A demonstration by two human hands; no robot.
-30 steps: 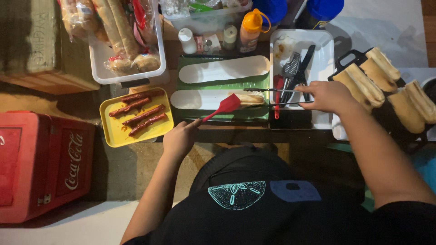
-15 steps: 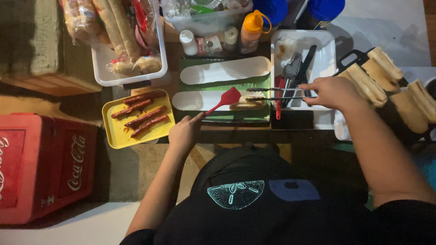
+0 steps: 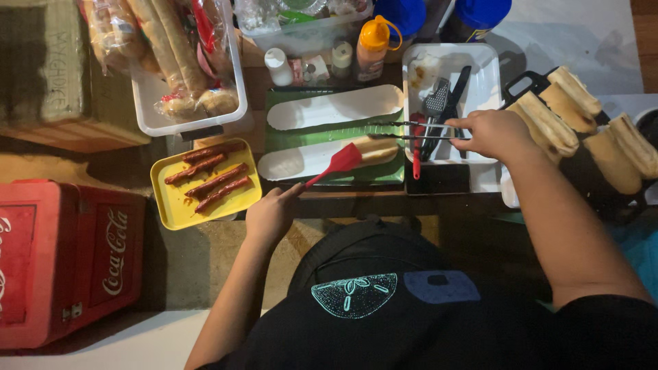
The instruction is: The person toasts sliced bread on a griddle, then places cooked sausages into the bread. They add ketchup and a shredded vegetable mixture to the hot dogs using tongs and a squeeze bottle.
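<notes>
My left hand [image 3: 271, 214] grips the handle of a red spatula [image 3: 338, 163], whose blade rests over a long white paper tray [image 3: 291, 163] on a green board [image 3: 322, 133]. My right hand [image 3: 495, 133] holds metal tongs [image 3: 404, 130] that reach left above a bread roll [image 3: 373, 149] lying in that tray. A second long white paper tray [image 3: 336, 107], with nothing in it, lies just behind. To the left, a yellow tray [image 3: 169, 204] carries several reddish sausages [image 3: 214, 177].
A white bin [image 3: 147, 113] of bagged bread stands at the back left, a red cooler [image 3: 65, 264] at the left. Sauce bottles [image 3: 371, 41] line the back. A white tray [image 3: 483, 82] holds utensils. Split rolls [image 3: 576, 116] sit on a black rack at the right.
My right hand has lifted the tongs slightly toward the back, off the roll. My left hand and the spatula stay almost where they were.
</notes>
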